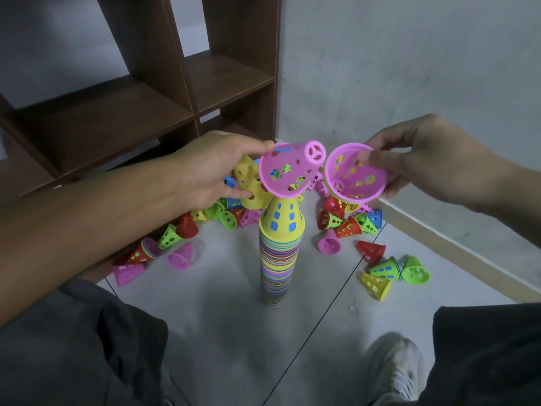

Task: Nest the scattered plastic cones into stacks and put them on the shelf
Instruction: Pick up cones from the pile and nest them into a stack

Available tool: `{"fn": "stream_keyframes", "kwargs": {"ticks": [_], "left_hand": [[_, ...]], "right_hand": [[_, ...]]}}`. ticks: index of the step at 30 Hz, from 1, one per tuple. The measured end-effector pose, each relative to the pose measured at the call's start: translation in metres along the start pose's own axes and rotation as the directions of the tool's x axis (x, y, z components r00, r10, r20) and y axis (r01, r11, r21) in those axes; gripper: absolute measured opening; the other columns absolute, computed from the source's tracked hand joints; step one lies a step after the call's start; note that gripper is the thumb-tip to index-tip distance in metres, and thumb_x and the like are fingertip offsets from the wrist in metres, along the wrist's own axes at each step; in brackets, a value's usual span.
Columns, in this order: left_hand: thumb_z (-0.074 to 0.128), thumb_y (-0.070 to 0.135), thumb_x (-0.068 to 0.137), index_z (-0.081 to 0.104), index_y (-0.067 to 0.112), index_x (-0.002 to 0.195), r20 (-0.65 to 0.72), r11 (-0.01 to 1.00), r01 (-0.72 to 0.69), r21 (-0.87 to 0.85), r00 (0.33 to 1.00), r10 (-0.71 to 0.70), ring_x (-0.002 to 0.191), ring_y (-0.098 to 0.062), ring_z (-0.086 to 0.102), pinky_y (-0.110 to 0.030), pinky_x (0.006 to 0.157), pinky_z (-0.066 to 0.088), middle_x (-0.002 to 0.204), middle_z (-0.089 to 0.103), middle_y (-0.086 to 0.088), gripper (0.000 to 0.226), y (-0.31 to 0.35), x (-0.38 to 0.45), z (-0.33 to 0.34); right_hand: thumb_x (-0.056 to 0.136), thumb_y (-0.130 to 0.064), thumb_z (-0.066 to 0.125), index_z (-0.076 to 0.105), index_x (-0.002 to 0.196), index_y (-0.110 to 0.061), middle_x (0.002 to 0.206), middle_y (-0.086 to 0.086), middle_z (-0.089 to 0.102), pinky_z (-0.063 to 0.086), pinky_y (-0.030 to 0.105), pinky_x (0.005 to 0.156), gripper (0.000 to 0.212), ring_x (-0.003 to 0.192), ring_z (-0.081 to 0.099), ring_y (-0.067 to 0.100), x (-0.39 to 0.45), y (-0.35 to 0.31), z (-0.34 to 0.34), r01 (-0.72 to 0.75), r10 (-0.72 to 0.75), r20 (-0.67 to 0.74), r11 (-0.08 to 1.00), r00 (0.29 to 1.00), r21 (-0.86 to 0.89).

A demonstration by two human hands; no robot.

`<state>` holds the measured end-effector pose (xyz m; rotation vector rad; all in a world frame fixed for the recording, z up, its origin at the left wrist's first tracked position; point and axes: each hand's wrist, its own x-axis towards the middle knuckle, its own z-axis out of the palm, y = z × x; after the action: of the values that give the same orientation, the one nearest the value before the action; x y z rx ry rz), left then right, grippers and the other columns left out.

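Pink cone (288, 171) pinched in my left hand (205, 171) with a yellow cone (248, 186), tilted over the stack (279, 259); right hand (424, 162) pinches another pink cone (355, 174). Risk: off-centre seating topples the tall stack.

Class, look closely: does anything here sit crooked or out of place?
Yes. The pink cone held by the left hand sits tilted on the tall stack, not nested straight. Loose cones lie tipped over on the floor.
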<state>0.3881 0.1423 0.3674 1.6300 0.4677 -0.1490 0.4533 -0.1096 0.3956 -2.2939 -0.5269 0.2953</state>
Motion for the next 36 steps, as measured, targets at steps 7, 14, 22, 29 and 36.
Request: {"fn": "stream_keyframes", "kwargs": {"ticks": [7,14,22,29,36], "left_hand": [[0.062,0.030,0.098,0.069,0.016,0.120,0.009,0.996,0.013,0.093,1.000,-0.013,0.100,-0.017,0.070,-0.046,0.094,0.055,0.109,0.073,-0.002,0.028,-0.018,0.004,-0.005],[0.062,0.028,0.098,0.073,0.013,0.090,-0.010,0.974,-0.001,0.227,1.000,0.003,0.099,-0.020,0.072,-0.042,0.096,0.054,0.093,0.075,-0.007,0.021,-0.031,0.011,-0.005],[0.068,0.029,0.094,0.074,0.005,0.094,-0.053,0.956,-0.012,0.294,0.998,0.028,0.104,-0.032,0.070,-0.045,0.094,0.057,0.104,0.073,-0.021,0.025,-0.038,0.024,-0.003],[0.066,0.031,0.095,0.074,0.007,0.091,-0.091,0.928,-0.029,0.372,0.994,0.067,0.101,-0.029,0.070,-0.043,0.088,0.060,0.104,0.071,-0.019,0.026,-0.035,0.033,-0.010],[0.063,0.039,0.096,0.072,0.003,0.104,-0.005,0.943,-0.130,0.306,0.990,0.139,0.107,-0.028,0.069,-0.042,0.090,0.059,0.113,0.070,-0.019,0.038,-0.016,0.036,-0.020]], "right_hand": [[0.095,-0.024,0.063,0.073,0.095,-0.014,0.074,-0.002,0.074,0.053,0.016,0.050,0.014,0.057,0.072,0.015,0.001,0.002,0.002,-0.030,0.030,-0.012,0.999,0.999,0.037],[0.092,-0.019,0.067,0.064,0.099,-0.006,0.082,0.012,0.073,0.059,0.025,0.053,0.015,0.059,0.073,0.023,0.006,0.000,0.009,-0.042,0.050,-0.039,0.981,0.998,0.192],[0.091,-0.016,0.068,0.059,0.096,-0.007,0.096,0.021,0.072,0.063,0.038,0.072,0.014,0.077,0.075,0.033,0.013,-0.004,0.019,-0.185,0.177,0.059,0.888,0.982,0.420],[0.091,-0.015,0.068,0.052,0.102,-0.004,0.108,0.023,0.067,0.063,0.032,0.068,0.022,0.076,0.075,0.028,0.018,-0.005,0.032,-0.085,0.107,-0.027,0.897,0.994,0.434],[0.089,-0.027,0.072,0.049,0.089,-0.024,0.127,-0.007,0.060,0.060,0.035,0.067,0.023,0.080,0.075,0.014,0.018,-0.003,0.053,0.272,-0.265,-0.151,0.962,0.952,0.029]]}}
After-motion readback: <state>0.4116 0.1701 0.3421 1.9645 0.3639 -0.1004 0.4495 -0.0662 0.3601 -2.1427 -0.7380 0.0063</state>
